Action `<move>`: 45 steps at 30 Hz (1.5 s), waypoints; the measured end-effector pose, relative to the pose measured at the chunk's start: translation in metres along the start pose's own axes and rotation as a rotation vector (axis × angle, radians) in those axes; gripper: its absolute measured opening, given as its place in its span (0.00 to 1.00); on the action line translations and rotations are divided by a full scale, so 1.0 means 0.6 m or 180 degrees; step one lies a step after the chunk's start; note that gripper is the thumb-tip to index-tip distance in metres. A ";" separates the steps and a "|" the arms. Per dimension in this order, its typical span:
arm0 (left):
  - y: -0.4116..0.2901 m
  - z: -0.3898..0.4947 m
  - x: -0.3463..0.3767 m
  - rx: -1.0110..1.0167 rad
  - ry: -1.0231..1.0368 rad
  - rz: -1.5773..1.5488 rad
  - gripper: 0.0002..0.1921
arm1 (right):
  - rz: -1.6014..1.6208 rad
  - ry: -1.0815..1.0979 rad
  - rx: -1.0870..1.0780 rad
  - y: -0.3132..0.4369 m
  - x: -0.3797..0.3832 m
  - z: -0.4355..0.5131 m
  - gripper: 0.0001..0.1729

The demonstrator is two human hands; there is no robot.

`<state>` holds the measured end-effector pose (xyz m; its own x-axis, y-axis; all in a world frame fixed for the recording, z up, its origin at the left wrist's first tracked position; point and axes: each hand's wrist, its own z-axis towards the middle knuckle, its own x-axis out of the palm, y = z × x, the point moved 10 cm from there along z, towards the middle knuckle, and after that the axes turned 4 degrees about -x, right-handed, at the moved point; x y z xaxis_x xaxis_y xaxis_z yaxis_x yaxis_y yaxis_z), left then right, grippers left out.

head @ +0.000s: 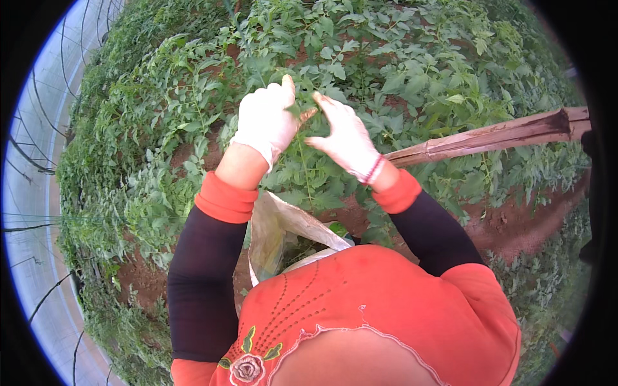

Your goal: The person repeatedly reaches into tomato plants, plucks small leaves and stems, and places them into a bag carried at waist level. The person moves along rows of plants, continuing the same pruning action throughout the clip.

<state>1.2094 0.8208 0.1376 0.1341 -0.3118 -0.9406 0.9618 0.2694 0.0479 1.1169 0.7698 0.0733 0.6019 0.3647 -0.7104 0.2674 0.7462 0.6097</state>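
Note:
My left hand (pixel 268 118), in a thin white glove with stained fingertips, is at a leafy green plant, likely tomato (pixel 304 164); its thumb and forefinger are spread around a bit of leaf. Whether its fingers grip the stem I cannot tell. Close on its right, my right hand (pixel 345 132) wears a similar glove, its thumb and fingers apart with nothing seen between them. A thin green string (pixel 246 43) runs down to the left hand from the top. Below the hands, against my body, hangs a whitish woven plastic sack (pixel 309 224), its mouth open, with greenery inside.
A bamboo pole (pixel 478 140) slants from beside my right wrist to the right edge. Dense rows of leafy plants (pixel 159 111) surround me, with reddish soil (pixel 145 275) between them. Translucent plastic sheeting (pixel 38 178) of a greenhouse wall curves along the far left.

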 end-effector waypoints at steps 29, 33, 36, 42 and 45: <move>0.112 -0.483 -0.126 -0.0959 -0.0740 -0.2051 0.23 | 0.1854 -0.1811 0.0329 0.021 -0.170 0.022 0.20; 0.240 -0.718 -0.121 -0.2499 -0.1170 -0.2626 0.17 | 0.1427 -0.1721 0.0320 0.127 -0.118 -0.072 0.18; 0.308 -0.870 -0.137 -0.3237 -0.1656 -0.3256 0.18 | 0.1548 -0.1545 -0.0198 0.262 -0.039 -0.108 0.16; 0.377 -1.061 -0.247 -0.3184 -0.1751 -0.2130 0.16 | 0.2500 -0.0769 -0.1191 0.528 0.161 -0.128 0.16; 0.383 -1.162 -0.288 -0.3432 -0.2023 -0.1964 0.16 | 0.2970 -0.0367 -0.1337 0.617 0.253 -0.132 0.17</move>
<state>1.2408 1.5717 0.0766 0.1243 -0.9127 -0.3892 0.2880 0.4085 -0.8661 1.2475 1.1454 0.1632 0.5096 0.8597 0.0344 -0.6148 0.3359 0.7136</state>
